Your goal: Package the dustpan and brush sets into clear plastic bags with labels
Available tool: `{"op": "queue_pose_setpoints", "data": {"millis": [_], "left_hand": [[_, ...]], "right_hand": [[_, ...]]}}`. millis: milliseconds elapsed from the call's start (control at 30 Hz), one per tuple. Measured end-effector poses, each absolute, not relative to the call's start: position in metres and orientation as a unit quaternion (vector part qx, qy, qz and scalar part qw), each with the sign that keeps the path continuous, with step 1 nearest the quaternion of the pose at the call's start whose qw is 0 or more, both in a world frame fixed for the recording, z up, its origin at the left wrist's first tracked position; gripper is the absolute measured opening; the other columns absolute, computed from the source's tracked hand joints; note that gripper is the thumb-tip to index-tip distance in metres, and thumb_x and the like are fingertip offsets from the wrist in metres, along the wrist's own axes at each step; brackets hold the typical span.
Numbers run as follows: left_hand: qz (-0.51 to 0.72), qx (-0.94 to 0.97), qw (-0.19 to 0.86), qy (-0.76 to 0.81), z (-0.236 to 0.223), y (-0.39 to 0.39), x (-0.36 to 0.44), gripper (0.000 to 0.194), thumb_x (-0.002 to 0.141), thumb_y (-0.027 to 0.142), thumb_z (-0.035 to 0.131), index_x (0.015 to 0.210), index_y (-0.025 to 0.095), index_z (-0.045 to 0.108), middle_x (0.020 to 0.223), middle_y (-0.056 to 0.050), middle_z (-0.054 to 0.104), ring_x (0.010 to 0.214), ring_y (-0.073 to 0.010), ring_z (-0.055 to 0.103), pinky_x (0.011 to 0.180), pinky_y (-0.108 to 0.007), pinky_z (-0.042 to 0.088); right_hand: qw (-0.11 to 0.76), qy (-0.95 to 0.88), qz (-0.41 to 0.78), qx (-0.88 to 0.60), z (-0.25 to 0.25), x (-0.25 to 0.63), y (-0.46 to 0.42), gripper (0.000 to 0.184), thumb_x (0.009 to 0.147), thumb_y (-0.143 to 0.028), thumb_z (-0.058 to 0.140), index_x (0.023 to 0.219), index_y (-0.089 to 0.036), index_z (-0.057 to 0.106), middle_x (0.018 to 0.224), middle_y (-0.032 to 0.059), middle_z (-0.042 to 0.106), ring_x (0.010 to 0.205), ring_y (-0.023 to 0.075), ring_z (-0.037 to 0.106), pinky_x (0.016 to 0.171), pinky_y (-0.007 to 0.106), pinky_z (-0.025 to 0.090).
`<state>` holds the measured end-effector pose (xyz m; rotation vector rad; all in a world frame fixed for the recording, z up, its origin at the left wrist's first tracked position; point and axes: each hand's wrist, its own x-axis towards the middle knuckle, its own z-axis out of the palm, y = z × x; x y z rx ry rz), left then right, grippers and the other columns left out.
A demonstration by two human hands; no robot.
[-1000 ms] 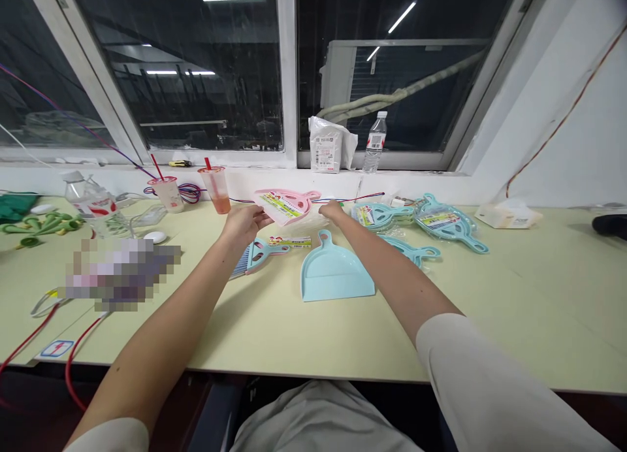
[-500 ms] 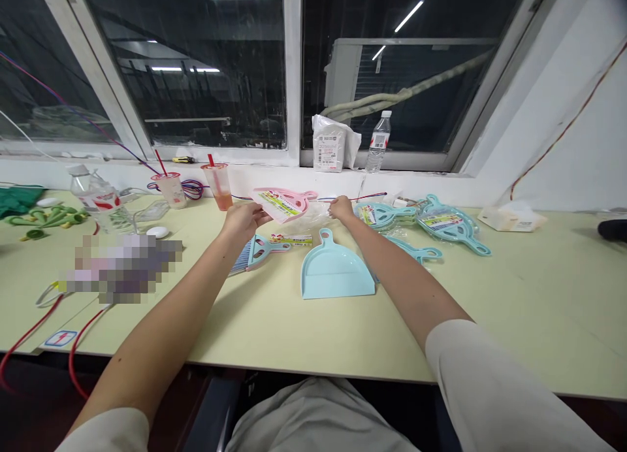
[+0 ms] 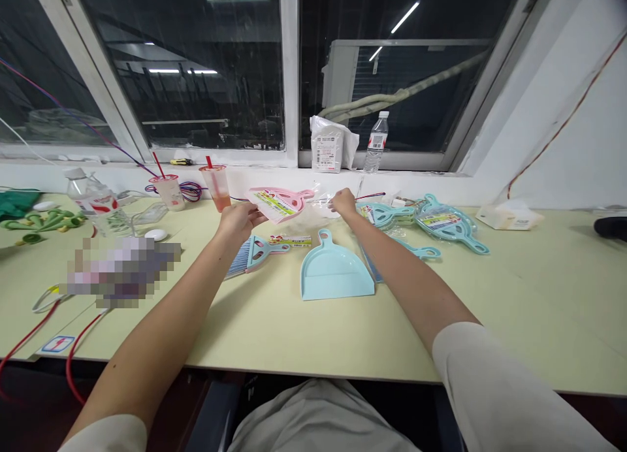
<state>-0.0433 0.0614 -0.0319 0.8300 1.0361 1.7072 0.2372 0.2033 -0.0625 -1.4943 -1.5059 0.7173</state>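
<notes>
Well, the left hand holds a labelled pink dustpan.

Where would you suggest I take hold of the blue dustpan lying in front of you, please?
Probably by the short handle of the blue dustpan, reaching down from above on the window side. It lies flat on the desk with the handle pointing away from you, and the hole in its end gives your fingers a hold, whereas the broad scoop sits low and flat.

a small blue-bordered card shows a red mark like a 1; the printed label on the pink dustpan and the label on the water bottle are too small to read.
</notes>
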Motion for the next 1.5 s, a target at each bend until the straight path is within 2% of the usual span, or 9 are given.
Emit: {"op": "queue_pose_setpoints", "data": {"millis": [100,233,500,667,900,1067,1167,1400,1500], "left_hand": [[0.693,0.341,0.471,0.425,-0.030,0.060,-0.041,0.025,0.073,-0.002,0.060,0.095,0.009,0.065,0.084,-0.015,0.075,0.082,-0.0265,0.076,0.078,-0.043,0.065],[0.674,0.374,0.478,0.422,-0.033,0.060,-0.034,0.021,0.073,0.000,0.061,0.091,0.008,0.066,0.087,-0.017,0.076,0.085,-0.0274,0.076,0.080,-0.043,0.064],[0.644,0.423,0.485,0.412,-0.033,0.051,-0.026,0.015,0.073,0.002,0.062,0.086,0.005,0.068,0.089,-0.021,0.075,0.081,-0.0280,0.075,0.079,-0.044,0.064],[0.620,0.421,0.509,0.424,-0.032,0.048,-0.029,0.022,0.071,0.001,0.063,0.092,0.007,0.068,0.089,-0.019,0.076,0.081,-0.0262,0.075,0.077,-0.040,0.064],[0.595,0.408,0.548,0.423,-0.043,0.060,-0.035,0.023,0.073,0.000,0.062,0.095,0.005,0.070,0.093,-0.021,0.076,0.081,-0.0259,0.076,0.075,-0.035,0.064],[0.582,0.411,0.562,0.420,-0.048,0.065,-0.039,0.025,0.073,0.001,0.063,0.097,0.005,0.071,0.094,-0.021,0.076,0.083,-0.0260,0.076,0.074,-0.034,0.064],[0.569,0.434,0.561,0.416,-0.050,0.065,-0.038,0.024,0.074,0.004,0.064,0.097,0.004,0.072,0.096,-0.022,0.076,0.085,-0.0274,0.076,0.074,-0.035,0.064],[0.537,0.473,0.562,0.414,-0.050,0.057,-0.029,0.023,0.075,0.006,0.065,0.097,0.003,0.073,0.093,-0.023,0.076,0.084,-0.0297,0.076,0.076,-0.040,0.064],[0.530,0.469,0.573,0.414,-0.048,0.054,-0.025,0.025,0.074,0.005,0.067,0.098,0.003,0.072,0.093,-0.024,0.076,0.084,-0.0306,0.076,0.078,-0.042,0.063]], "right_hand": [[0.540,-0.570,0.322,-0.529,-0.054,0.261,0.187,0.018,0.094,-0.029,0.052,0.106,-0.024,0.041,0.105,0.0074,0.068,0.081,0.0175,0.071,0.070,0.033,0.061],[0.605,-0.560,0.406,-0.394,-0.047,0.298,0.154,0.024,0.093,-0.038,0.057,0.091,-0.025,0.036,0.100,0.0039,0.071,0.081,0.0183,0.072,0.071,0.037,0.062],[0.564,-0.593,0.540,-0.195,-0.035,0.345,0.110,0.025,0.080,-0.025,0.071,0.079,-0.022,0.046,0.129,0.0082,0.067,0.114,0.0308,0.066,0.092,0.056,0.056],[0.551,-0.572,0.576,-0.195,-0.031,0.356,0.101,0.020,0.078,-0.020,0.069,0.077,-0.022,0.049,0.126,0.0112,0.068,0.122,0.0342,0.060,0.098,0.066,0.050],[0.498,-0.585,0.602,-0.216,-0.044,0.371,0.103,0.015,0.078,-0.019,0.067,0.077,-0.020,0.053,0.122,0.0136,0.070,0.121,0.0330,0.063,0.103,0.062,0.048],[0.474,-0.572,0.614,-0.268,-0.060,0.375,0.110,0.014,0.075,-0.012,0.066,0.079,-0.020,0.055,0.106,0.0132,0.075,0.113,0.0315,0.068,0.102,0.057,0.050],[0.461,-0.550,0.621,-0.316,-0.064,0.373,0.109,0.021,0.068,-0.007,0.062,0.086,-0.018,0.059,0.102,0.0139,0.075,0.108,0.0308,0.070,0.102,0.055,0.052],[0.429,-0.496,0.704,-0.273,-0.050,0.364,0.095,0.048,0.079,-0.037,0.058,0.121,-0.014,0.057,0.117,0.0199,0.071,0.109,0.0376,0.069,0.094,0.063,0.051],[0.416,-0.525,0.696,-0.258,-0.047,0.361,0.091,0.047,0.081,-0.033,0.065,0.125,-0.018,0.054,0.122,0.0185,0.070,0.109,0.0356,0.070,0.096,0.062,0.051]]}}
